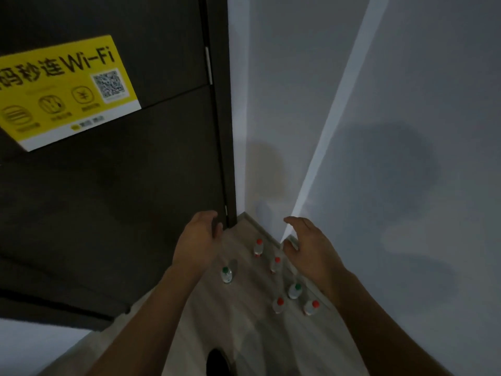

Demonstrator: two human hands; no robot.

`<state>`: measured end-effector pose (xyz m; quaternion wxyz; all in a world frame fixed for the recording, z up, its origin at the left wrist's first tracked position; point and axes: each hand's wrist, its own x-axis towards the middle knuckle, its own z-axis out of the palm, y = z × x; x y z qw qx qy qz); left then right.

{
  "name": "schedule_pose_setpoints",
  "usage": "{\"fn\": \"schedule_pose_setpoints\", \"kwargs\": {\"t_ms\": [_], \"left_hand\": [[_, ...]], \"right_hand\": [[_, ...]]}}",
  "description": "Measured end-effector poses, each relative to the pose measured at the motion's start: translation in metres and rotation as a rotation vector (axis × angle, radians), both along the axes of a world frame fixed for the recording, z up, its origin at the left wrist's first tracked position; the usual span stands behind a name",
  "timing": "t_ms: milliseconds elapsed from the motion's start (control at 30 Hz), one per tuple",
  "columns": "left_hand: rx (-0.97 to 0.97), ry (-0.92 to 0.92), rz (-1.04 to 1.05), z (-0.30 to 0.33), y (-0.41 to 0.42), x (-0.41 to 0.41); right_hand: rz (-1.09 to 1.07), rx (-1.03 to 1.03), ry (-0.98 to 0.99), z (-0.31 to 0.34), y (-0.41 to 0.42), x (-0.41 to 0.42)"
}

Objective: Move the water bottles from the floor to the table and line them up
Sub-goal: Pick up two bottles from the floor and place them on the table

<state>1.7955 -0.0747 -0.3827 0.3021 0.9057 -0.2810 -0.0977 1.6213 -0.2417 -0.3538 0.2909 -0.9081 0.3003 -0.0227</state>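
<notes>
Several small clear water bottles stand upright on the pale wooden floor (pixel 244 329) far below me. One with a green cap (pixel 226 274) stands at the left, two with red caps (pixel 258 247) (pixel 275 264) sit nearer the corner, and another green-capped one (pixel 295 290) and two red-capped ones (pixel 279 305) (pixel 311 307) stand at the right by the wall. My left hand (pixel 198 237) and my right hand (pixel 306 245) reach out above them, both with relaxed fingers and holding nothing. No table is in view.
A dark door (pixel 108 199) with a yellow Wi-Fi sign (pixel 65 90) fills the left side. White walls (pixel 406 158) meet in a corner at the right of the bottles. A dark shoe tip (pixel 219 362) shows at the bottom.
</notes>
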Motion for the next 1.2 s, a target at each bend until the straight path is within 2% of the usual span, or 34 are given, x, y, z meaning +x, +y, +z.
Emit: {"fn": "schedule_pose_setpoints", "kwargs": {"t_ms": [133, 267, 467, 667, 833, 1000, 1200], "left_hand": [[0.088, 0.029, -0.056, -0.015, -0.028, 0.066], [0.175, -0.014, -0.118, -0.082, -0.045, 0.115], [0.435, -0.047, -0.347, -0.302, -0.080, 0.162], [0.655, 0.057, -0.411, -0.543, -0.100, 0.167], [0.761, 0.050, -0.442, -0.684, -0.099, 0.171], [0.719, -0.085, -0.485, -0.746, -0.097, 0.177], [0.585, -0.161, -0.462, -0.731, -0.101, 0.182]], "right_hand": [[-0.006, 0.025, 0.040, -0.020, -0.015, 0.059], [-0.035, 0.055, 0.152, -0.092, -0.043, 0.118], [-0.002, 0.049, 0.276, -0.320, -0.094, 0.190], [-0.053, 0.066, 0.349, -0.562, -0.133, 0.231], [-0.177, 0.061, 0.367, -0.698, -0.172, 0.253], [-0.175, 0.000, 0.296, -0.758, -0.196, 0.270], [-0.109, -0.122, 0.237, -0.756, -0.186, 0.273]]}}
